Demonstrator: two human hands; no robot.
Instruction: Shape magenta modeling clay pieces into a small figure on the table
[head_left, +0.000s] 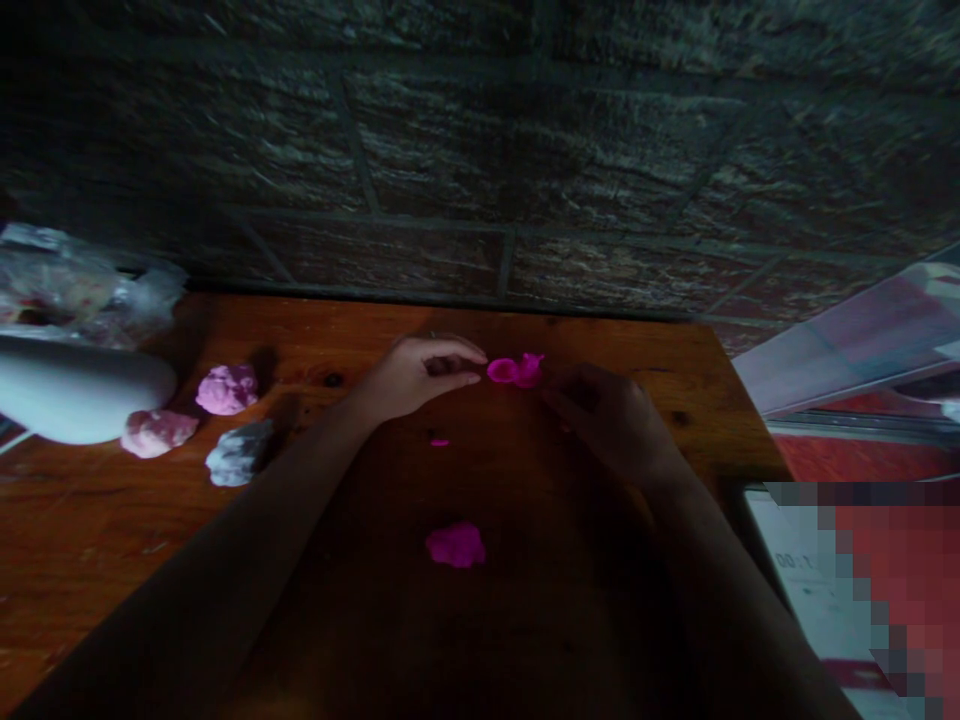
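Observation:
A small bright magenta clay shape lies on the wooden table near its far edge. My left hand rests beside it on the left, fingers curled with the fingertips touching the clay. In shadow just right of the shape, my right hand has its fingers bent; whether they hold anything is hidden. A lump of the same magenta clay sits nearer to me between my forearms, and a tiny magenta scrap lies between it and my left hand.
At the table's left lie a light purple clay lump, a pale pink lump and a grey-white lump, next to a white rounded object and crumpled clear plastic. A dark brick wall stands behind the table.

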